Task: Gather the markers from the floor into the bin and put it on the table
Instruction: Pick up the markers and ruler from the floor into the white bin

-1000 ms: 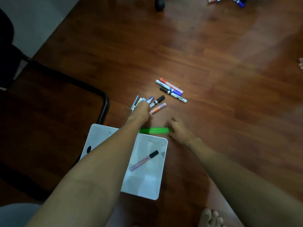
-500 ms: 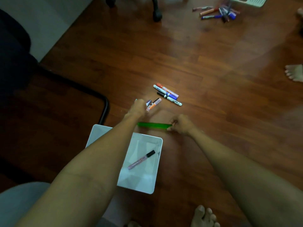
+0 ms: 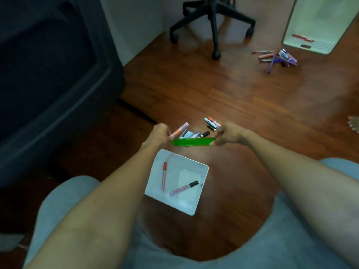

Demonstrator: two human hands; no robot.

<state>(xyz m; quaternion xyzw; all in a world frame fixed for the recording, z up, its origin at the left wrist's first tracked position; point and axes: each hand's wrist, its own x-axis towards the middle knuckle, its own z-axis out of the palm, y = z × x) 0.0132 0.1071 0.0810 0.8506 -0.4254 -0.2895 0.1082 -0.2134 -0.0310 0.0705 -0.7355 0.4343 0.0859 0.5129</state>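
Both hands have lifted off the floor [image 3: 252,105]; the left hand [image 3: 158,135] grips a bundle of markers [image 3: 186,133], the right hand [image 3: 229,133] pinches a green ruler [image 3: 192,142] above the white bin [image 3: 202,167], now holding a red marker [image 3: 164,176] besides the purple one [image 3: 183,188]. More markers [image 3: 212,122] lie beyond; another pile [image 3: 275,58] sits near an office chair [image 3: 213,18].

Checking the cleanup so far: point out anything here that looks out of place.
A green ruler, not a marker, is pinched in the right hand above the white bin. A second heap of markers lies scattered far off, near the office chair.
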